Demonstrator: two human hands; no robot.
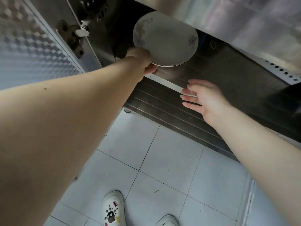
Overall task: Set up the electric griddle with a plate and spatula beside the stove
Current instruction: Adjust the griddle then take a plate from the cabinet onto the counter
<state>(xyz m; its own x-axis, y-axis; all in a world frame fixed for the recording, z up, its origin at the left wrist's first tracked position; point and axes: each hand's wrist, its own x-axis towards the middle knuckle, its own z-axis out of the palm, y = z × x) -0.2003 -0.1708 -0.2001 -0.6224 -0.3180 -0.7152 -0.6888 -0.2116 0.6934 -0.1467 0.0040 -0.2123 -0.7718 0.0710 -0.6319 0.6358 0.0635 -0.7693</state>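
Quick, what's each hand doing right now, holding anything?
Left hand: grips the rim of the round white flower-patterned plate.
Right hand: open, fingers straight, holding nothing.

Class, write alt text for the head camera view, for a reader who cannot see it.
A person's left hand grips the rim of a round white plate with faint floral print at an open stainless steel cabinet. The right hand hovers open nearby, above a white tiled floor.

- Left arm bare, stretched forward; left hand (pixel 140 60) grips the plate (pixel 166 38) at its near rim, fingers underneath.
- Right arm stretched forward; right hand (pixel 206 98) holds nothing, fingers straight, spread, pointing left.
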